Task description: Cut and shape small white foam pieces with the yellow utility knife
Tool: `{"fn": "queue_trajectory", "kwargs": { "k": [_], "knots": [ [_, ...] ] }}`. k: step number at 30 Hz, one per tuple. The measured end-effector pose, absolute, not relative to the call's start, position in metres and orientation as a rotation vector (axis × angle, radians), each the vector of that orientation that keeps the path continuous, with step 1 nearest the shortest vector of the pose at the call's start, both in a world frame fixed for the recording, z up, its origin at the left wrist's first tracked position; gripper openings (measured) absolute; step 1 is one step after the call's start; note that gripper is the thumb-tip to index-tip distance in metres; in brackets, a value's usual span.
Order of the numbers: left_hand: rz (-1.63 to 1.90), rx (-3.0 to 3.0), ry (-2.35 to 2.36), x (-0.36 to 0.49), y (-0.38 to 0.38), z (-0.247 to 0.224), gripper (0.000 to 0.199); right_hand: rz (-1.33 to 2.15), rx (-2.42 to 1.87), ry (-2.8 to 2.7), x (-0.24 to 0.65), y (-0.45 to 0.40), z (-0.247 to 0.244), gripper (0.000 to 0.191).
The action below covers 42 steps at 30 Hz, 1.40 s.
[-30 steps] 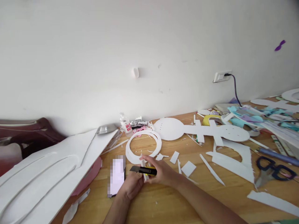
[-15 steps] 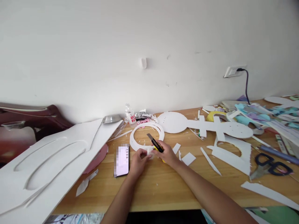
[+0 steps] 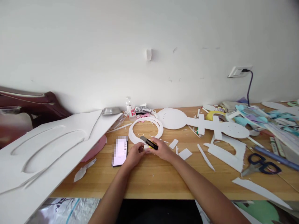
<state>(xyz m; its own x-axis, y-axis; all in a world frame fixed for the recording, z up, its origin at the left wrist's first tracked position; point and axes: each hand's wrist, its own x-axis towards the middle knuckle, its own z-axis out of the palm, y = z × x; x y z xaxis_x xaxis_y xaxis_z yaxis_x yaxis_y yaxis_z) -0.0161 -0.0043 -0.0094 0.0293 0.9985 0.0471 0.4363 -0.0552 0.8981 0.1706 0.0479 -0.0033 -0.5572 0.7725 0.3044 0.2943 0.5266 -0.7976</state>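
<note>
In my right hand (image 3: 163, 150) is a box cutter (image 3: 151, 143), yellow and black, its blade extended up and to the left. My left hand (image 3: 135, 154) pinches a small white piece of foam board (image 3: 146, 146), which the fingers of both hands partly cover. The cutter lies just above this piece; whether the blade touches it I cannot tell. Right behind my hands a white foam ring (image 3: 133, 136) rests on the wooden table (image 3: 158, 183). Left of my left hand is a phone (image 3: 120, 151) with its screen lit.
A large white foam board (image 3: 70, 158) with cut curves leans in from the left. A plastic bottle (image 3: 131, 109) and metal dish (image 3: 111, 110) stand by the wall. Rightward lie a long white cutout (image 3: 173, 119), scissors (image 3: 261, 163) and several foam scraps (image 3: 185, 154).
The box cutter has tilted flatter, and my right hand has drawn closer to my left. The whole view has shifted slightly, so the table things appear higher.
</note>
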Motion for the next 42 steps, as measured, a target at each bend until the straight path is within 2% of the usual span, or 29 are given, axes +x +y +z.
{"fn": "queue_trajectory", "kwargs": {
  "k": [7, 17, 26, 37, 42],
  "knots": [
    [1.028, 1.567, 1.453, -0.013, -0.006, -0.004, 0.02, 0.94, -0.815, -2.119, 0.174, 0.045, 0.003, 0.026],
    [1.036, 1.52, 1.462, -0.013, -0.002, -0.005, 0.028, 0.892, -0.743, -2.023, 0.175, 0.051, -0.009, 0.025],
    [0.959, 1.471, 1.326, -0.021, 0.0, -0.007, 0.018, 0.798, -0.668, -2.155, 0.18, 0.054, -0.007, 0.009],
    [1.039, 1.45, 1.285, -0.021, -0.002, -0.016, 0.018, 0.734, -0.582, -2.317, 0.19, 0.055, 0.002, 0.027],
    [1.026, 1.45, 1.272, -0.021, -0.001, -0.013, 0.016, 0.852, -0.549, -2.311, 0.189, 0.054, 0.003, 0.033]
  ]
}}
